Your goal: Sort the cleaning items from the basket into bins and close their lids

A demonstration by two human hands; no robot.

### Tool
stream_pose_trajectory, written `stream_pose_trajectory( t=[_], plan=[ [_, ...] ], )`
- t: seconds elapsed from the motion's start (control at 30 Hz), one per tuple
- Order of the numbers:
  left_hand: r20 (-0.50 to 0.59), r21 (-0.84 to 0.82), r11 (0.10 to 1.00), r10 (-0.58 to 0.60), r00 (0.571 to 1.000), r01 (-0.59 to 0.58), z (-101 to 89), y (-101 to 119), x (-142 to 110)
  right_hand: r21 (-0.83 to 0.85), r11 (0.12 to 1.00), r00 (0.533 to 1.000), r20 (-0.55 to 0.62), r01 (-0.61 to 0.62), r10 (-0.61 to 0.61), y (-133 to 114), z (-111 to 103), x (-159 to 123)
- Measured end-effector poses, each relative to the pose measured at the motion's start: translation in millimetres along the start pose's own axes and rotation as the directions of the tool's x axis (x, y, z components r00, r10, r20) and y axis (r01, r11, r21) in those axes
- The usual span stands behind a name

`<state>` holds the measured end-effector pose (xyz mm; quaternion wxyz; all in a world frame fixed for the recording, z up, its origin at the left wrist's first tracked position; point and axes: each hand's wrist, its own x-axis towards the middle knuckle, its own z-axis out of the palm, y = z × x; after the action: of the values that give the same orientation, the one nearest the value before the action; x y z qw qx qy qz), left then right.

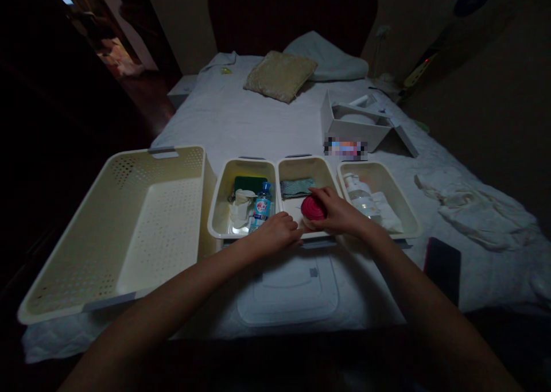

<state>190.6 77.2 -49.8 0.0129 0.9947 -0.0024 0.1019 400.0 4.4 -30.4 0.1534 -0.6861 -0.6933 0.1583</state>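
A dark red, tightly wound roll (313, 208), perhaps fabric or strap, is in my right hand (333, 211), with the fingers closed around its side. It is over the front part of the middle cream bin (307, 164). Behind the roll, a folded grey-green patterned cloth (298, 187) lies in that bin. My left hand (278, 232) is at the front rim between the left and middle bins, fingers curled; whatever they grip is hidden. The left bin (214, 208) contains a blue-capped bottle (262, 205), a green flat item (249, 184) and a whitish item (241, 207).
The right bin (408, 208) has a pump bottle (359, 194) and a white packet (387, 211). At left is a big perforated basket (172, 208). A translucent lid (293, 300) lies in front. A white box (357, 131), phone (443, 268), crumpled cloth (477, 208) and cushion (279, 75) are on the bed.
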Motion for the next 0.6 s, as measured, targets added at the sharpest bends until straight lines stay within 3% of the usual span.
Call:
stream_pose_trajectory(
  t=[0.23, 0.6],
  plan=[
    [-0.004, -0.079, 0.996, -0.029, 1.0, 0.029, -4.0, 2, 0, -0.171, 0.985, 0.984, 0.165, -0.033, 0.062, -13, -2, 2],
    [-0.003, -0.044, 0.999, -0.006, 1.0, 0.005, 2.2, 1, -1, -0.309, 0.95, 0.974, 0.203, -0.031, 0.097, -12, 6, 12]
  ],
)
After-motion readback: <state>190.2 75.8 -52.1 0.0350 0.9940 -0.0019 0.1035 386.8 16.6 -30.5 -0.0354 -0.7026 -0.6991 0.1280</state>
